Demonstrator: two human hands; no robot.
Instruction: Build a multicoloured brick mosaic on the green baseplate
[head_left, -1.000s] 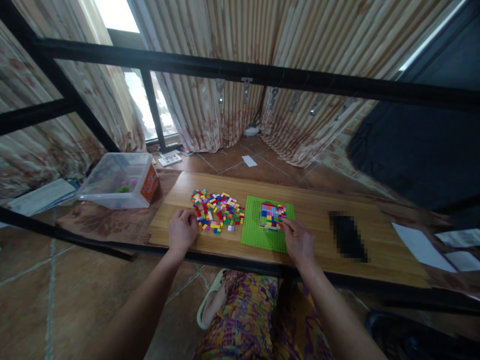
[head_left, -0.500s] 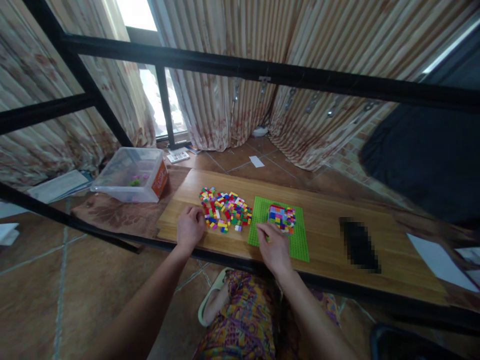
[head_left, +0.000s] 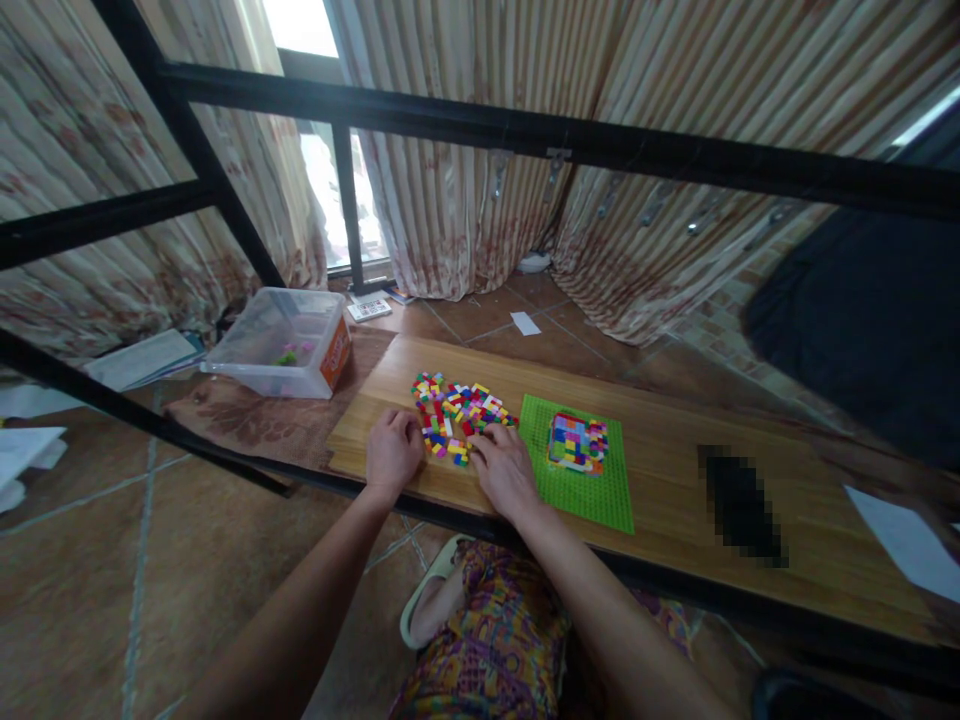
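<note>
Two hands, right: the fingers of our right hand (head_left: 504, 470) bend over the near right part of the pile, thumb close to forefinger; we cannot tell whether a brick sits between them.
Two hands, left: the fingers of our left hand (head_left: 394, 450) curl loosely inward at the pile's left edge; their grip is hidden from us.
Loose bricks (head_left: 480, 402): spread in many colours between and beyond our hands.
Green baseplate (head_left: 574, 500): just right of the pile.
Brick build (head_left: 577, 440): many-coloured, roughly square, on our baseplate.
Wooden board (head_left: 660, 500): beneath all these; a dark pixelated patch (head_left: 742, 505) covers something on its right.
Clear tub (head_left: 277, 375): beyond our board's left end, green and pink pieces inside.
</note>
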